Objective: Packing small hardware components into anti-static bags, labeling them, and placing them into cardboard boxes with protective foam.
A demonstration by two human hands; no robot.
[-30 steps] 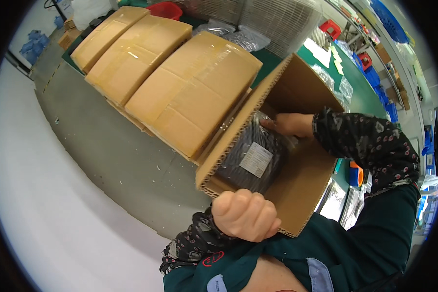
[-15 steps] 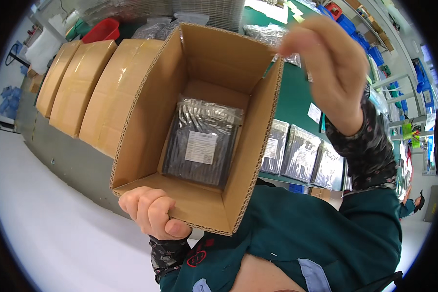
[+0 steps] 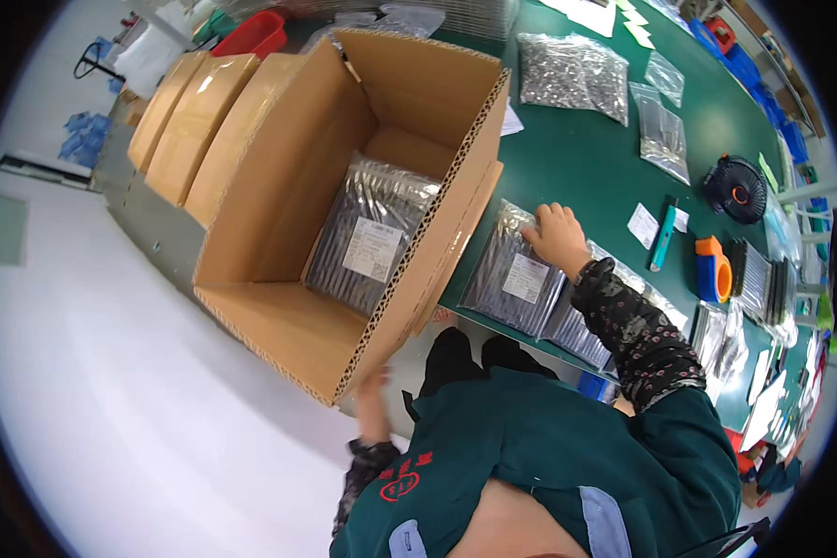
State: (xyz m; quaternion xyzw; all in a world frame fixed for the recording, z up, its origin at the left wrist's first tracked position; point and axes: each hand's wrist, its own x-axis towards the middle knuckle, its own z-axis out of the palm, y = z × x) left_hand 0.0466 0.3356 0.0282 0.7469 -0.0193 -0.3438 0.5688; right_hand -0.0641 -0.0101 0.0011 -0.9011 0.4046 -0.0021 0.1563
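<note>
An open cardboard box (image 3: 270, 321) stands tilted at the middle left. Inside it lies a clear bag of dark strips (image 3: 339, 256) with a white label. My left hand (image 3: 372, 405), smeared by motion, is just below the box's near corner; its fingers are partly hidden. On the green table, my right hand (image 3: 560, 240) has its fingers closed at the top corner of another labelled bag of dark strips (image 3: 502, 279). More such bags lie in a row to its right, partly behind my forearm.
Taped cartons (image 3: 200, 126) stand behind the box at the left, near a red basin (image 3: 251, 35). The green table (image 3: 567, 153) holds bags of small parts (image 3: 572, 74), a teal cutter (image 3: 663, 234), an orange-and-blue tape dispenser (image 3: 713, 270) and a black fan (image 3: 737, 189).
My right hand has come down from above the box to a bag on the table. My left hand has left the box's near rim. The view has shifted right.
</note>
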